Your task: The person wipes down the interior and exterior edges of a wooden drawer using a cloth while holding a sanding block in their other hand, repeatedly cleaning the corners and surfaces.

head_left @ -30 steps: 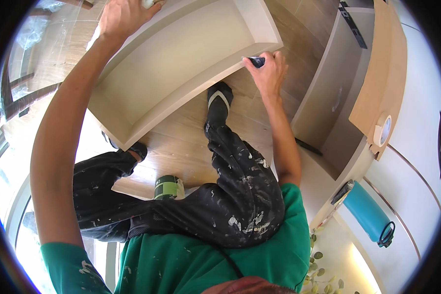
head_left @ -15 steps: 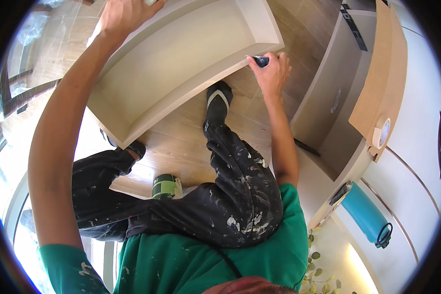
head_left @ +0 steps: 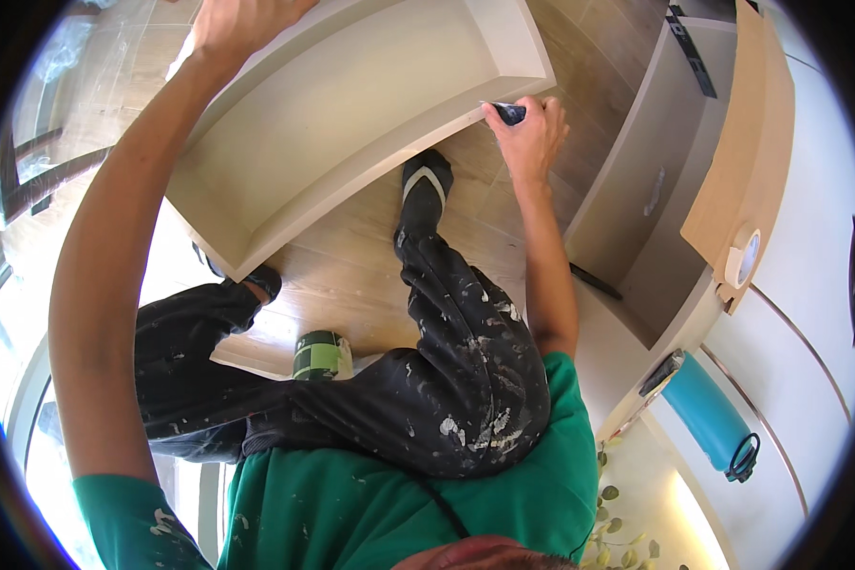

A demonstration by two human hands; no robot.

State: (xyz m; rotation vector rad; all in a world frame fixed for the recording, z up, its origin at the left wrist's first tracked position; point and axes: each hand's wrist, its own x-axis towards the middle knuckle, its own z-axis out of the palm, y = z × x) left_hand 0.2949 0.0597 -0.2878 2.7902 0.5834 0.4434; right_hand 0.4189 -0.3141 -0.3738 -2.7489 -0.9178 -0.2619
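A pale beige, shallow drawer-like box (head_left: pixel 342 114) lies slantwise in front of me, its open side facing up. My right hand (head_left: pixel 532 138) is closed around a small dark tool with a pale edge (head_left: pixel 511 114), whose exact kind I cannot make out. That tool is at the box's near rim, close to its right corner. At the top of the picture, my left hand (head_left: pixel 242 27) is by the far left rim of the box. Its fingers are partly cut off by the picture's edge, and whether it holds anything is hidden.
A cabinet carcass (head_left: pixel 627 190) with dark rails stands right, beside a brown cardboard sheet (head_left: pixel 736 152) and a tape roll (head_left: pixel 743 256). A turquoise bottle (head_left: pixel 708 404) is nearer me. A green-and-black can (head_left: pixel 318 356) sits by my legs. Plastic-wrapped furniture (head_left: pixel 43 166) is left.
My right hand has shifted slightly right with the dark tool along the near rim. My left hand has moved slightly up, further out of the picture. A white patch near its fingers no longer shows.
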